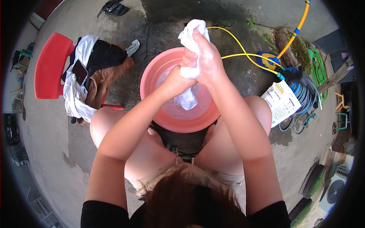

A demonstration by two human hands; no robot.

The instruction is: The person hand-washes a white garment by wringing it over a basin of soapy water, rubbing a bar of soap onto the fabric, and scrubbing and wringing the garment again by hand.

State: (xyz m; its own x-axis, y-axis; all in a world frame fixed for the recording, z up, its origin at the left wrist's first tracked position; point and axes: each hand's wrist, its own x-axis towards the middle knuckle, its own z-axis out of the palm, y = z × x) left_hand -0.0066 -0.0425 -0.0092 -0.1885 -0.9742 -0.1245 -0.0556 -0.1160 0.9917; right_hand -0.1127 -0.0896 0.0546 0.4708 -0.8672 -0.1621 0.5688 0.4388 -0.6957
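Observation:
A wet white cloth (191, 32) is bunched and twisted between my two hands above a pink plastic basin (147, 85). My right hand (209, 61) grips its upper part, with suds over the fingers and the back of the hand. Just below, my left hand (179, 81) is closed around the cloth's lower part. The loose end of the cloth hangs down over cloudy, soapy water (196, 112) in the basin. Where the lower end meets the water, I cannot tell whether it touches.
On the left, a red plastic chair (52, 67) bears piled clothes (107, 55) and a phone (79, 72). To the right are a white printed bag (282, 102), a hose reel (296, 88), a yellow hose (233, 37) and a mop head (266, 61). Black sandals (115, 8) lie beyond.

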